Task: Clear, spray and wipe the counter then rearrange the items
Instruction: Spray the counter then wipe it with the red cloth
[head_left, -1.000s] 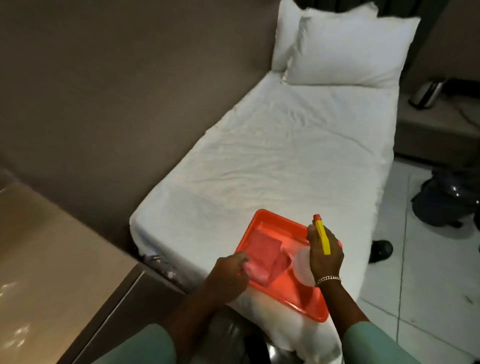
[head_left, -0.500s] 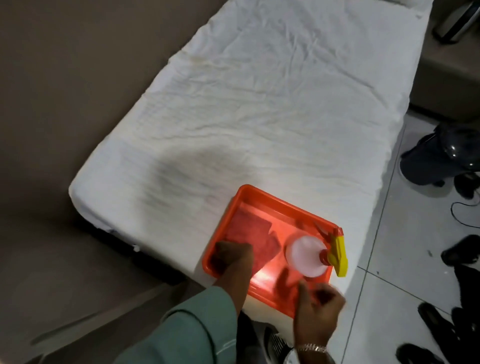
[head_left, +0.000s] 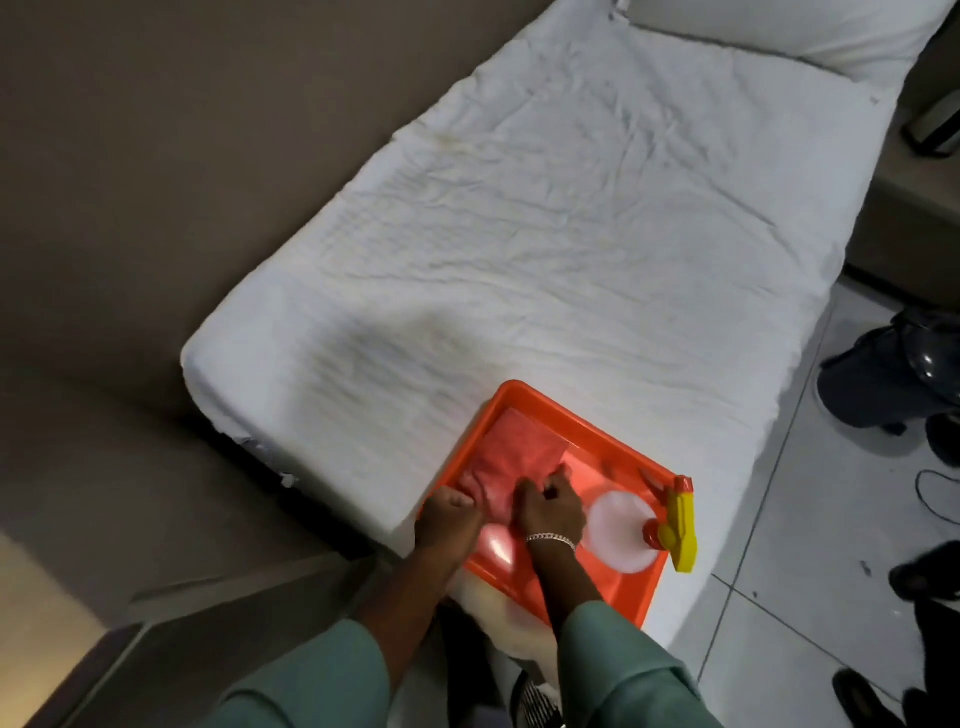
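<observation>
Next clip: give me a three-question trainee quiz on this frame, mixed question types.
1. True or false: the spray bottle lies on its side in the tray.
2. What do both hands grip? A) cloth B) pillow C) bottle
3. What does the tray rest on?

Key:
1. True; its yellow trigger overhangs the rim.
2. A: left hand and right hand bunch the pink cloth.
3. The bed.

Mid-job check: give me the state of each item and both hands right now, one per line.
Orange tray: resting on the bed's foot corner, near end overhanging the edge.
Pink cloth: in the tray, bunched at its near end, gripped by both hands.
Spray bottle: lying in the tray, yellow trigger over the rim.
Left hand: closed on the cloth.
Right hand: closed on the cloth.
</observation>
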